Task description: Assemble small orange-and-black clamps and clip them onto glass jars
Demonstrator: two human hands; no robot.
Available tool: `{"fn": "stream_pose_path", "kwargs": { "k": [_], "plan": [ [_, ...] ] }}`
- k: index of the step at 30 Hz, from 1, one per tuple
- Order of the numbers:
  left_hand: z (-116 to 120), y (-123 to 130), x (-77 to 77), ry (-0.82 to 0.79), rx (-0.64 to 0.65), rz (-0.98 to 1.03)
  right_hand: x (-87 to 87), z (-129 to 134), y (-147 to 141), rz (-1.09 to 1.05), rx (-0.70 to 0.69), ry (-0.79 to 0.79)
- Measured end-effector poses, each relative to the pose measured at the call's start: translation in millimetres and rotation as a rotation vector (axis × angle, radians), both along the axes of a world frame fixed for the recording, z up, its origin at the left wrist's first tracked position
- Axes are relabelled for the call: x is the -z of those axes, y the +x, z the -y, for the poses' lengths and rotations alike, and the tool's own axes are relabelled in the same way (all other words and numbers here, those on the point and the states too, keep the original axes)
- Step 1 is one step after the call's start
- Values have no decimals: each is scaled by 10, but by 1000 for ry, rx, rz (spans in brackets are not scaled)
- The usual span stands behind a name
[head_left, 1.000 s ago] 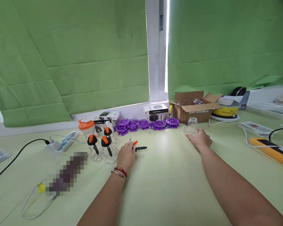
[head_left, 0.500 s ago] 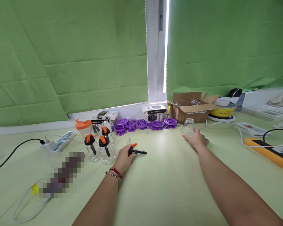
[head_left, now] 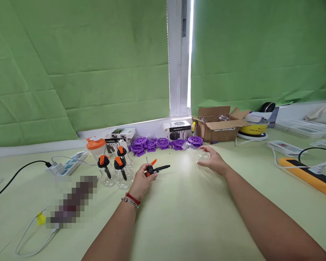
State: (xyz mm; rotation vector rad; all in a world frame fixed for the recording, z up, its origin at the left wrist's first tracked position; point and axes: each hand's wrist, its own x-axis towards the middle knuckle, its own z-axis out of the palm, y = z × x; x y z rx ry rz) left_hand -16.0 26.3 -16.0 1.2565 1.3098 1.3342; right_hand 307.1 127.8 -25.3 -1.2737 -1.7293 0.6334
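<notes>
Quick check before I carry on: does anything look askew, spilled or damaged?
No spill or breakage shows. The clear bottle is tilted, but the right hand holds it. Oddest is the pixelated patch at left, hiding what lies there.

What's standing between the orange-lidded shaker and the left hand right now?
In the head view, three clear bottles with black-and-orange lids stand between the shaker and the left hand.

this looks like a workroom or office corner by a window, shown by green blinds on either side of a white frame, a table, a power strip, purple plastic parts and an open cardboard box.
</notes>
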Motion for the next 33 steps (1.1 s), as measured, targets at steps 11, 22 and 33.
{"fn": "stream_pose_path", "kwargs": {
  "k": [11,22,33],
  "plan": [
    [22,38,-10,18,43,-11,-203,385,-311,82,-521,-91],
    [84,136,-55,1,175,-14,-177,505,-602,119,-564,-3],
    [128,151,-126,-20,172,-44,-237,576,-653,180,-548,74]
  ]
}}
